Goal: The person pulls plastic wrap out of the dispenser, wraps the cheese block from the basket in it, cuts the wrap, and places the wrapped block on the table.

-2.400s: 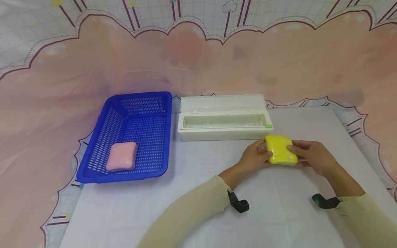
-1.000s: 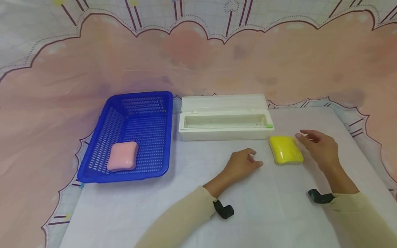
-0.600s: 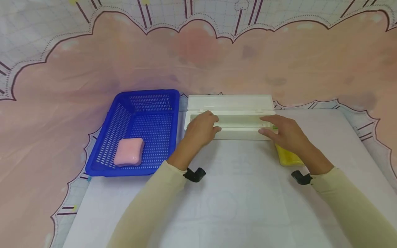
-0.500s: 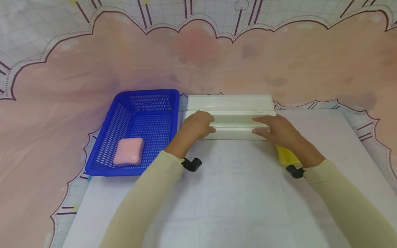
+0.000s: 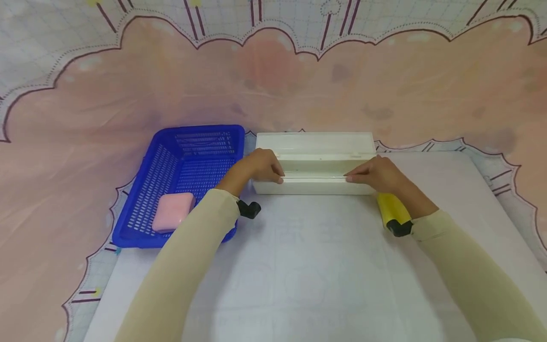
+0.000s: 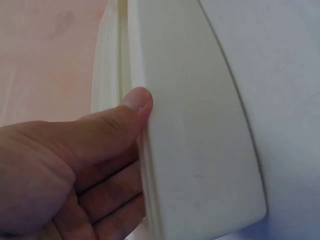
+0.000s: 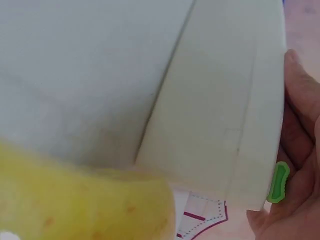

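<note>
A long white box (image 5: pixel 314 187) with its hinged lid (image 5: pixel 316 142) raised stands at the back middle, like a cling film dispenser. My left hand (image 5: pixel 265 165) pinches its front rim toward the left end; in the left wrist view the thumb (image 6: pixel 137 100) lies on the rim with the fingers behind it. At the right part of the same rim, my right hand (image 5: pixel 378 173) pinches with thumb and fingers. A green tab (image 7: pixel 278 182) shows beside the right palm. A glossy yellow pillow-shaped block (image 5: pixel 391 207) lies below the right wrist, partly hidden by it.
A blue plastic basket (image 5: pixel 128 237) stands left of the box, with a pink pillow-shaped block (image 5: pixel 171 211) in it. My left sleeve overlaps the basket's front right corner. A white cloth (image 5: pixel 316 275) covers the table, and a patterned curtain (image 5: pixel 273 85) hangs behind.
Both hands have let go of the yellow block, which was set down on the cloth. They have moved left and back to the white box, and their fingers have closed on its front rim.
</note>
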The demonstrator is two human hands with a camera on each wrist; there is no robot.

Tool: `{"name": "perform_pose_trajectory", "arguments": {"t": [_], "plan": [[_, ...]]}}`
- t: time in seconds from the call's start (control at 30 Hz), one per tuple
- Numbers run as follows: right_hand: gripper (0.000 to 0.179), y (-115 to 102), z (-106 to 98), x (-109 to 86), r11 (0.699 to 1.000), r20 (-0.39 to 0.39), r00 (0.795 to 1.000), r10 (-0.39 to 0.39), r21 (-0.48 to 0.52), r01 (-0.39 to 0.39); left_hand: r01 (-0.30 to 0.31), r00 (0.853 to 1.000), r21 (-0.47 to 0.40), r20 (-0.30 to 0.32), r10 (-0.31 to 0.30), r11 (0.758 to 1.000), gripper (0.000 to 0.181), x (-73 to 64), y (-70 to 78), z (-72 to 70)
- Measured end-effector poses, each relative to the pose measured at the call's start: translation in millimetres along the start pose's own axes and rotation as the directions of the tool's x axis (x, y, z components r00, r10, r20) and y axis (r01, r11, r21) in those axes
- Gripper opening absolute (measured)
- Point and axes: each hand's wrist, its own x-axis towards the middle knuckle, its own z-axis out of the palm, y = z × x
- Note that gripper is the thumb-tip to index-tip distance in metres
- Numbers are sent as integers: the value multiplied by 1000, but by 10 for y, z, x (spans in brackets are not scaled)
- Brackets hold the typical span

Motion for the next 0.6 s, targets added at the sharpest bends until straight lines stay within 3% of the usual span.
{"name": "perform_pose_trajectory", "arguments": {"t": [0.13,0.33,0.47,0.6], "plan": [[36,8,-44,37,997,22,999,28,65,-30,9,1000,-39,4,-9,999,22,50,-44,-53],[37,-4,-46,31,989,36,996,78,122,-82,-32,999,-52,-19,31,998,22,104,-110,-35],[32,-18,-18,35,988,-19,996,88,128,-85,-56,997,-82,-55,52,995,20,110,-165,-14],[29,-43,6,46,994,-136,989,53,104,-39,-90,992,-145,-98,77,985,18,89,-200,-17]]}}
